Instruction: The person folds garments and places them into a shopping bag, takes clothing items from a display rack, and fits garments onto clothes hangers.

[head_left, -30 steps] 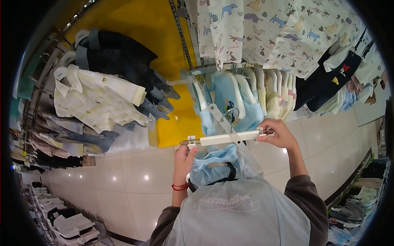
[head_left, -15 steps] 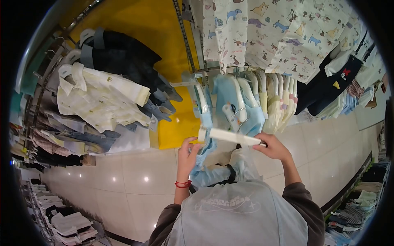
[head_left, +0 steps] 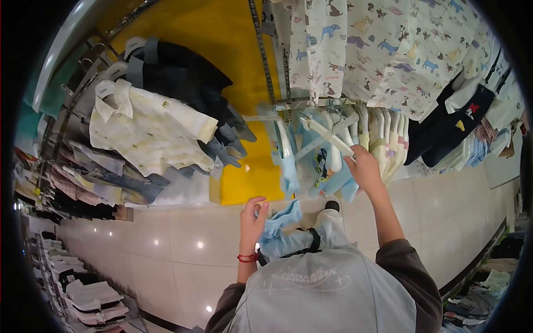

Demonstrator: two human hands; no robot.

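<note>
My right hand (head_left: 365, 168) is closed around one end of a white hanger (head_left: 327, 135), which is raised in front of the rack. Behind that hanger hang light blue garments (head_left: 338, 180) on white hangers; one shows a dark printed picture. Lower down, my left hand (head_left: 254, 219) has its fingers curled at a light blue garment (head_left: 280, 219), which hangs over the front of my body. The fingers partly hide where they grip the cloth. A red bracelet (head_left: 248, 258) circles my left wrist.
Pale yellow shirt (head_left: 152, 125) and dark clothes (head_left: 177, 72) hang at left. White animal-print garments (head_left: 383, 50) hang above the rack, with navy overalls (head_left: 455, 119) at right. A yellow panel (head_left: 244, 180) stands behind. Folded clothes (head_left: 94, 297) lie at lower left.
My right hand has moved up and forward with the white hanger, toward the rack. The hanger has come away from my left hand, which stays low with the light blue garment.
</note>
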